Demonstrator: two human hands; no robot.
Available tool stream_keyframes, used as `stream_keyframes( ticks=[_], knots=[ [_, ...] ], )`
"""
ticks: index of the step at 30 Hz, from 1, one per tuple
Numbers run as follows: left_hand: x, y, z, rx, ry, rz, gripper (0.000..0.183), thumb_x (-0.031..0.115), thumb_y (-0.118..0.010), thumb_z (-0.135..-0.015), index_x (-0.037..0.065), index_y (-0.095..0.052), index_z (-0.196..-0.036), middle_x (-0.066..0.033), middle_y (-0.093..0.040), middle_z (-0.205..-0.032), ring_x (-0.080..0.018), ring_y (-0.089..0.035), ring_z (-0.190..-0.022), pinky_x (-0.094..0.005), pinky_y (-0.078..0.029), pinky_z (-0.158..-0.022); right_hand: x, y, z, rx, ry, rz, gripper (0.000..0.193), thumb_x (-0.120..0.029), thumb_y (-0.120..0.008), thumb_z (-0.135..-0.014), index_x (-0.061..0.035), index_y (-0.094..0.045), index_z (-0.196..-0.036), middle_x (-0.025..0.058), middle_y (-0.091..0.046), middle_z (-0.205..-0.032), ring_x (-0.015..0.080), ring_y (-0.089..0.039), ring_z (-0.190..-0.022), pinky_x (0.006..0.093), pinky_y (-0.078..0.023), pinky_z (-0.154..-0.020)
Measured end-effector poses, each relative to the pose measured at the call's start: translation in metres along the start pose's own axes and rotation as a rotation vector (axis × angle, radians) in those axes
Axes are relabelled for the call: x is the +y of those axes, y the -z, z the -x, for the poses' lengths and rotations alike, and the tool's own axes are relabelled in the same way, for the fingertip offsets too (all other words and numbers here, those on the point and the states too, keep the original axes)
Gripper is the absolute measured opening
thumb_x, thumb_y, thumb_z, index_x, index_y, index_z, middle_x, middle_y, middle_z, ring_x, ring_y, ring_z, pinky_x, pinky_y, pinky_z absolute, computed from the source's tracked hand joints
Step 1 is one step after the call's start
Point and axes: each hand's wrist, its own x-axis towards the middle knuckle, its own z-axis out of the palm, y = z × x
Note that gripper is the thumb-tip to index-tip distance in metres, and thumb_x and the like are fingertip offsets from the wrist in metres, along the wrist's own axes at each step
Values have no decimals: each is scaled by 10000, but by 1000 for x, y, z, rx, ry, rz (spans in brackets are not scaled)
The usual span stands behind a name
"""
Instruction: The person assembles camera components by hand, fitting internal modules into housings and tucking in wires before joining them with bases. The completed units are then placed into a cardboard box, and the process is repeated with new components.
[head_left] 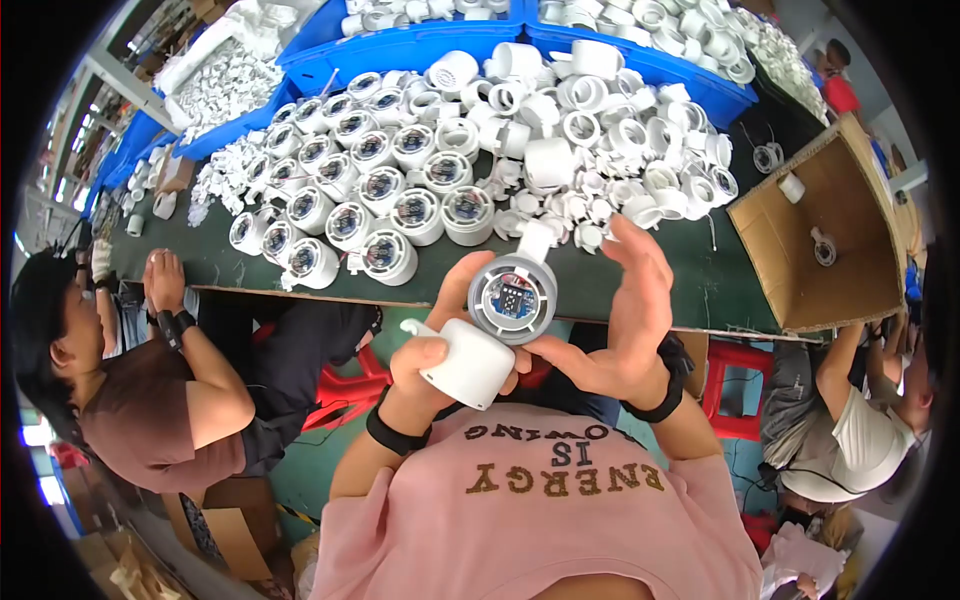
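My left hand (412, 372) is closed around a white plastic shell (474, 366) with a small hook on its upper edge; its thumb lies across the shell. Its index finger reaches up along a round grey-rimmed housing (512, 298), whose open face shows a blue circuit board and wires. A white tab stands out from the housing's far side. My right hand (628, 330) is spread, fingers pointing up and away, with its thumb tip at the housing's lower right edge. Fingers beneath the two parts are partly hidden.
Several white housings with circuit boards (380, 188) stand on the dark green table (190, 250). Loose white rings and caps (600, 130) are heaped beside them, before blue bins (400, 55). A cardboard box (830, 230) lies at the right. People sit on both sides.
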Motion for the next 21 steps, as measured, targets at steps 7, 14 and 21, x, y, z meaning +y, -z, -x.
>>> stream_keyframes(
  ticks=[7,14,21],
  knots=[
    [19,24,30,45,-245,127,837,438,-577,-715,207,-213,-1433,-194,-460,-1190,-305,-590,-826,-343,-446,-483,-14,-53,-1,-234,-310,-216,773,-157,-786,-690,5,-362,-1316,137,-517,-1198,248,-469,-1094,362,-395,-865],
    [41,44,78,206,-364,554,754,505,-562,-726,210,-341,-1383,-109,-470,-1146,-250,-502,-764,-300,-364,-458,-27,-99,-10,-407,-286,-263,709,-163,-762,-721,-13,-384,-1302,131,-520,-1195,246,-492,-1062,346,-418,-835],
    [75,69,128,235,-566,607,554,462,-609,-753,60,-531,-1126,-86,-488,-1051,-230,-446,-837,-287,-375,-528,-37,-123,-7,-512,-329,-345,582,-89,-716,-739,1,-442,-1245,148,-517,-1167,237,-526,-1010,320,-437,-791]
  ],
)
